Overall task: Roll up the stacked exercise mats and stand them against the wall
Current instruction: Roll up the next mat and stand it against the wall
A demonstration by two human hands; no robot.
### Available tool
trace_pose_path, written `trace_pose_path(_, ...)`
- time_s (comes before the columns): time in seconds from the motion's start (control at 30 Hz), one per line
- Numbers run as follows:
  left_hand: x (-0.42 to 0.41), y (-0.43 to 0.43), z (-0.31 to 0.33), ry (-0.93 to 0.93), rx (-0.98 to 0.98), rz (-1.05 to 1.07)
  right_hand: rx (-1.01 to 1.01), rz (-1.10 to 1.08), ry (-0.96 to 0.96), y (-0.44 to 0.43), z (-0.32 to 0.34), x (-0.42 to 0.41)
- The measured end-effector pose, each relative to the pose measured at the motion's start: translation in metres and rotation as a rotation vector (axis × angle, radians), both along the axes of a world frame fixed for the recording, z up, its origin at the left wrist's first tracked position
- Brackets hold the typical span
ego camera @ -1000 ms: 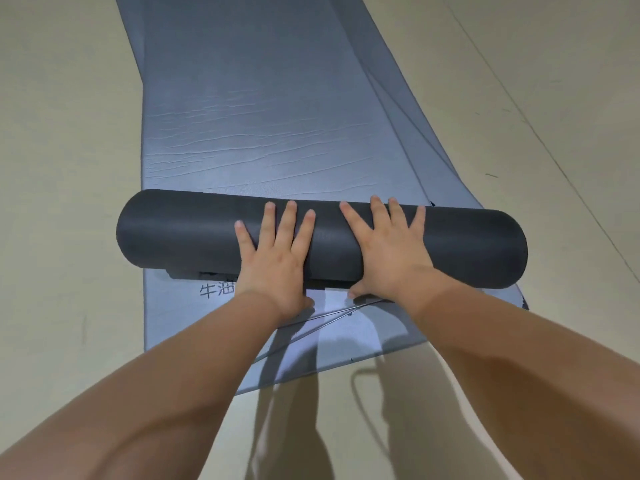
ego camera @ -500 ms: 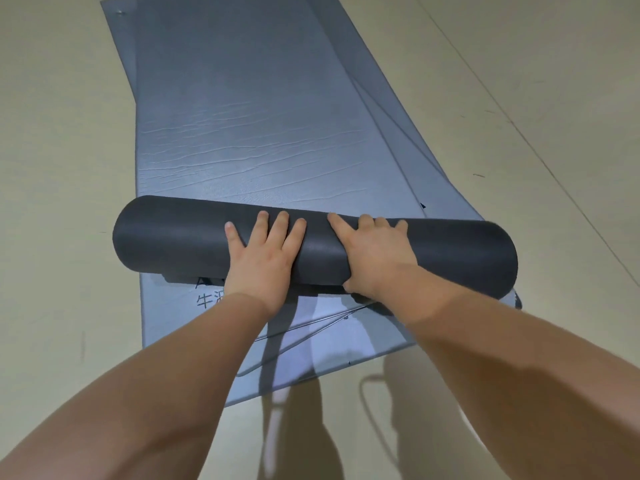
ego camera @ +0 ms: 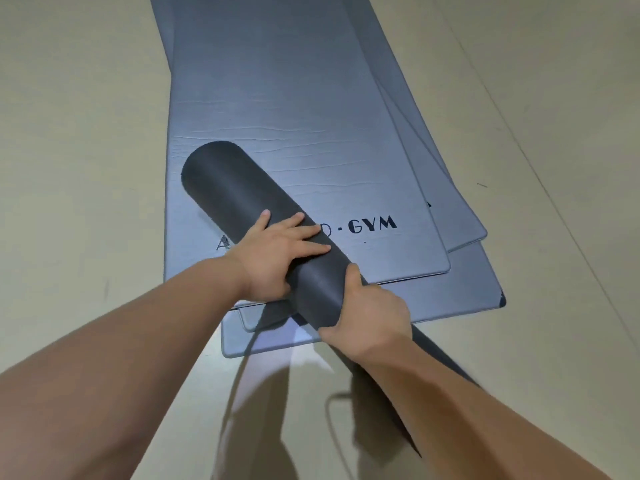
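A dark grey rolled mat point(ego camera: 235, 199) is held off the stack, turned diagonally with its far end pointing up-left and its near end running down-right under my right forearm. My left hand point(ego camera: 277, 258) wraps the roll's middle from the left, fingers spread over the top. My right hand point(ego camera: 367, 320) grips the roll lower down, thumb on top. Beneath lie several flat blue-grey mats point(ego camera: 294, 98), fanned out; the top one carries black lettering ending in "GYM" point(ego camera: 372, 225).
Beige floor point(ego camera: 76, 140) surrounds the mats, with thin seam lines running diagonally on the right point(ego camera: 540, 188). A thin cord's shadow or cable point(ego camera: 329, 414) curls on the floor near my arms. No wall is in view.
The roll, which lay crosswise on the mat under both flat palms, has been finished, gripped, lifted and swung diagonal. The top flat mat's lettering is now uncovered.
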State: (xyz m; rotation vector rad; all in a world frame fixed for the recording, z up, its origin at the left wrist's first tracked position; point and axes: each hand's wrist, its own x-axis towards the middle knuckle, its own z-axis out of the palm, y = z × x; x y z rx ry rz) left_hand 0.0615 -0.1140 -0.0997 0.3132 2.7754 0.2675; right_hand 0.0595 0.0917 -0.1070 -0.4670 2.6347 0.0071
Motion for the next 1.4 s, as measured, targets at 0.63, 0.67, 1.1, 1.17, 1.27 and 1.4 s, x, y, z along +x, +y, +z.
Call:
trace_pose_path(0.63,0.062,0.071,-0.027,-0.398,1.305,1.355,-0.882,-0.553,-0.409,0.011,-0.022,0.011)
trace_pose_path(0.67,0.060,0.073,-0.028,-0.421,1.327,1.362,-0.916,-0.558,-0.444,0.016,-0.024,0.008)
trace_pose_path(1.1,0.021,0.077,-0.001,-0.439,1.421,1.387,-1.144,-0.550,-0.602,0.034,0.008,-0.034)
trace_pose_path(1.17,0.010,0.069,0.029,-0.405,1.435,1.342,-1.176,-0.528,-0.577,0.027,0.040,-0.045)
trace_pose_path(1.27,-0.001,0.056,0.097,-0.340,1.441,1.294,-1.214,-0.485,-0.524,0.018,0.112,-0.055)
trace_pose_path(1.4,0.002,0.040,0.225,-0.311,1.483,1.252,-1.219,-0.443,-0.499,0.008,0.240,-0.054)
